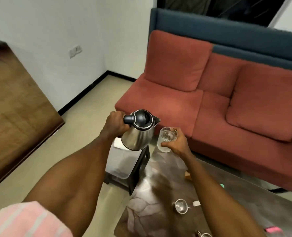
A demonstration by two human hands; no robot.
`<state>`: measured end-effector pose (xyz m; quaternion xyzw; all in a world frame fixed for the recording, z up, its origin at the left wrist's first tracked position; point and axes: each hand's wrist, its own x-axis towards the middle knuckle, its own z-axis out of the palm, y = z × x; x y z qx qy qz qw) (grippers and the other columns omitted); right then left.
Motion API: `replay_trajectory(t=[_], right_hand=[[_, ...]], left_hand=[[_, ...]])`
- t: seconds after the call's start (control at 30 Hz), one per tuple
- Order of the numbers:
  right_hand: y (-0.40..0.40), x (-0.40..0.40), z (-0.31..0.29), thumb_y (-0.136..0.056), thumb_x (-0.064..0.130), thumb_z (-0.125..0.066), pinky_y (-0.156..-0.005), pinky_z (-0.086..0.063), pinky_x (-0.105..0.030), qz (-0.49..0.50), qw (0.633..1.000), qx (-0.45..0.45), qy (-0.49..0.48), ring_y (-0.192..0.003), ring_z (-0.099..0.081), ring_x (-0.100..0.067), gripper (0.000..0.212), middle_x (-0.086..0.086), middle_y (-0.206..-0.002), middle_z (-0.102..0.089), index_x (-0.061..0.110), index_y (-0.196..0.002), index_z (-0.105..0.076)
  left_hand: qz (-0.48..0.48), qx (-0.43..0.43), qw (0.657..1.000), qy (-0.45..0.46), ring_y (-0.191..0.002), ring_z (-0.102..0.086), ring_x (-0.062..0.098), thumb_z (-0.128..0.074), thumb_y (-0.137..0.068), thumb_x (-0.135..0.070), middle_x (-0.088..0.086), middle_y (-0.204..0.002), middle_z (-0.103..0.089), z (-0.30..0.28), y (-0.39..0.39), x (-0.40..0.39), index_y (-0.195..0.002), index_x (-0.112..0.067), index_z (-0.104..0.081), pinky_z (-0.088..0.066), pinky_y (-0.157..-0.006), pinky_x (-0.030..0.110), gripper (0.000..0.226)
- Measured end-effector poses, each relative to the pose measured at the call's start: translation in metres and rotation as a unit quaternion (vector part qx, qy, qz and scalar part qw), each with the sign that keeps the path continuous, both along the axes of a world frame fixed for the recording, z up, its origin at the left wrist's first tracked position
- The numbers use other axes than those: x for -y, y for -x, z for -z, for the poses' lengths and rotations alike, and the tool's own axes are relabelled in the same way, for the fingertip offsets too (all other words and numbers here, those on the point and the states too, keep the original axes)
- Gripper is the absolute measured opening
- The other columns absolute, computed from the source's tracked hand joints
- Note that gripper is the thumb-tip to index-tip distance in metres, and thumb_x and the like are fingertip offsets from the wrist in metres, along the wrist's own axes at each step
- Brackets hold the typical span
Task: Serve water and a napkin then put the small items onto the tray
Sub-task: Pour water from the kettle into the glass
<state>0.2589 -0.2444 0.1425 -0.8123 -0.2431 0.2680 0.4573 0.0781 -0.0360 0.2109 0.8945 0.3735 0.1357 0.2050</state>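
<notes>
My left hand (115, 124) grips the black handle of a steel kettle (138, 134), held in the air with its spout pointing right. Just to its right my right hand (176, 142) holds a clear glass (166, 139) with water in it, beside the spout. Both hang above the far end of a dark marble-look table (141, 202). On that table lie a small metal strainer (181, 206), a small white packet (196, 203), a wooden piece (188, 175) and a pink item (272, 229). No tray or napkin can be made out.
A small dark side table with a shiny top (123, 165) stands under the kettle. A red sofa with blue back (227, 100) runs behind the table on the right. A wooden cabinet (13, 108) stands at the left wall.
</notes>
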Motion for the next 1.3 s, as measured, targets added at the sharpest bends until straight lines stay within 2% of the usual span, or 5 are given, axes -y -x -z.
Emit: replay_trajectory(t=[0.13,0.37,0.63,1.0,1.3], right_hand=[[-0.032,0.049,-0.059,-0.05,0.018,-0.088,-0.085,-0.054,-0.037,0.017,0.999,0.018,-0.041,-0.103,-0.063,-0.023,0.082,-0.002,-0.113,-0.062,0.023,-0.121,-0.049],[-0.098,0.143,-0.159,-0.049,0.016,-0.087,-0.077,-0.045,-0.029,0.062,0.99,0.113,-0.054,-0.1,-0.059,-0.025,0.079,-0.003,-0.113,-0.06,0.015,-0.12,-0.053],[-0.152,0.241,-0.234,-0.031,0.038,-0.081,-0.084,-0.054,-0.036,0.109,0.975,0.186,-0.045,-0.103,-0.06,-0.025,0.097,-0.003,-0.118,-0.061,0.023,-0.122,-0.052],[-0.159,0.328,-0.271,-0.049,0.024,-0.09,-0.084,-0.052,-0.037,0.19,0.959,0.209,-0.035,-0.104,-0.058,-0.025,0.084,-0.003,-0.116,-0.059,0.019,-0.124,-0.051],[-0.147,0.355,-0.273,-0.055,0.016,-0.09,-0.087,-0.049,-0.035,0.22,0.954,0.194,-0.06,-0.108,-0.055,-0.024,0.085,-0.002,-0.117,-0.056,0.015,-0.131,-0.049]], left_hand=[[0.045,0.026,0.996,-0.067,-0.069,-0.056,0.045,-0.046,-0.054,-0.029,0.022,-0.069,-0.063,-0.063,-0.044,0.039,-0.063,-0.01,-0.055,-0.037,-0.057,0.036,0.022],[0.085,0.056,0.988,-0.115,-0.074,-0.059,0.043,-0.048,-0.056,-0.028,0.019,-0.071,-0.064,-0.156,-0.122,0.131,-0.06,-0.017,-0.049,-0.042,-0.058,0.035,0.012],[0.136,0.061,0.979,-0.142,-0.073,-0.061,0.037,-0.058,-0.063,-0.016,0.009,-0.071,-0.059,-0.232,-0.199,0.228,-0.06,-0.018,-0.049,-0.048,-0.061,0.038,0.01],[0.249,0.019,0.933,-0.26,-0.083,-0.057,0.034,-0.06,-0.069,-0.017,0.005,-0.08,-0.047,-0.31,-0.27,0.313,-0.069,-0.018,-0.046,-0.051,-0.075,0.047,0.014],[0.29,0.006,0.884,-0.366,-0.09,-0.061,0.038,-0.068,-0.074,-0.019,0.012,-0.094,-0.055,-0.343,-0.282,0.361,-0.097,-0.012,-0.064,-0.044,-0.074,0.042,0.024]])
